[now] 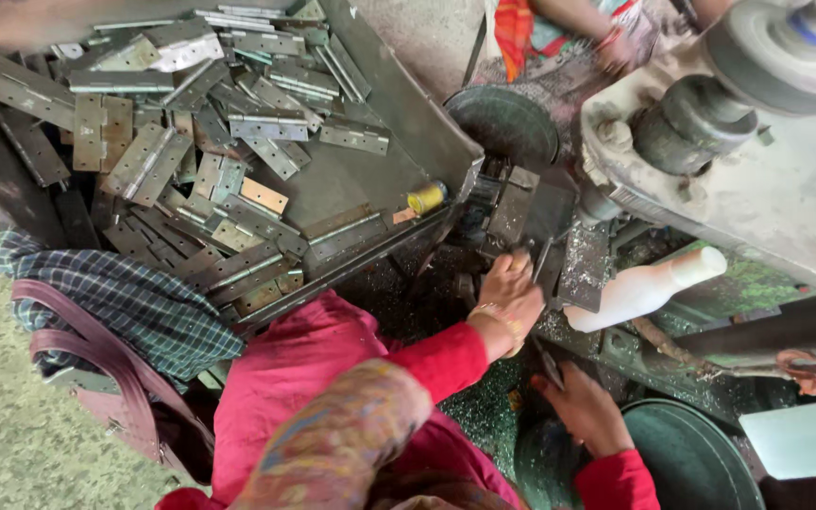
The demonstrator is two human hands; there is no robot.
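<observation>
Red-sleeved left hand [512,295] we see pressed, fingers together, on a dark part at the machine clamp [521,212]; right hand [583,408] curled (grip unclear) below. Tray [408,113] of hinges [229,142] remains heaped, so most seems left.

left hand [512,293] fingertips hidden behind clamp [521,212] | pulley [786,47] cut off, blurred

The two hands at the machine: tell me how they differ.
The left hand reaches up to the dark machine block and wears a gold bangle; the right hand sits lower, near the round green pan, with no bangle visible. The left is brightly lit, the right shadowed. Both come out of red sleeves.
</observation>
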